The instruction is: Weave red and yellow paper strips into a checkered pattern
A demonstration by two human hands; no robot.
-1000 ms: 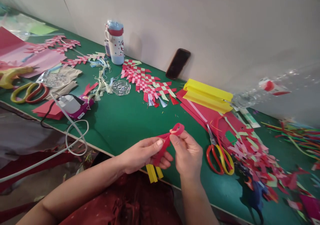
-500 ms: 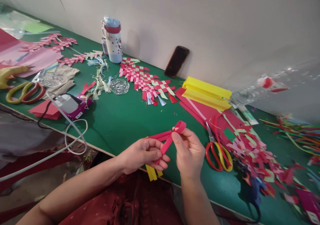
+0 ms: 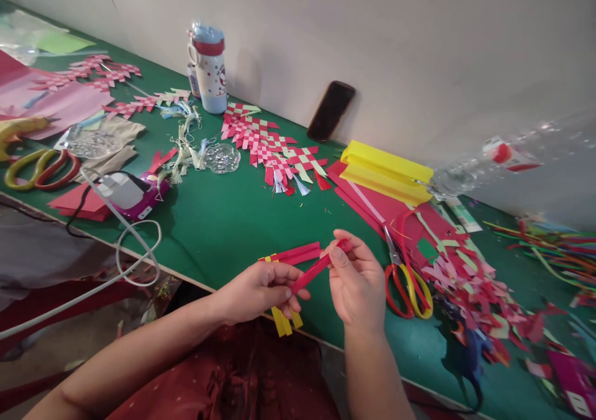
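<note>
A red paper strip (image 3: 311,274) slants between my two hands. Its lower end is pinched by my left hand (image 3: 267,289), while my right hand (image 3: 356,277) holds the upper end between thumb and fingers. Just behind them, more red strips (image 3: 298,253) lie on the green table, crossed at their left end by yellow ones. Yellow strip ends (image 3: 283,320) stick out below my left hand, over the table's edge; the part between is hidden by that hand. To the right of my right hand lie scissors (image 3: 406,283) with red and yellow handles.
Woven paper pieces (image 3: 272,146), a white bottle (image 3: 210,72) and a phone (image 3: 331,110) are along the wall. Yellow folded paper (image 3: 385,170) and paper scraps (image 3: 475,289) lie right. A white cable (image 3: 125,277) runs at left, near a second pair of scissors (image 3: 43,169).
The loop at the strip's upper end is no longer visible; the strip now runs nearly straight between my hands. My right hand has shifted slightly right.
</note>
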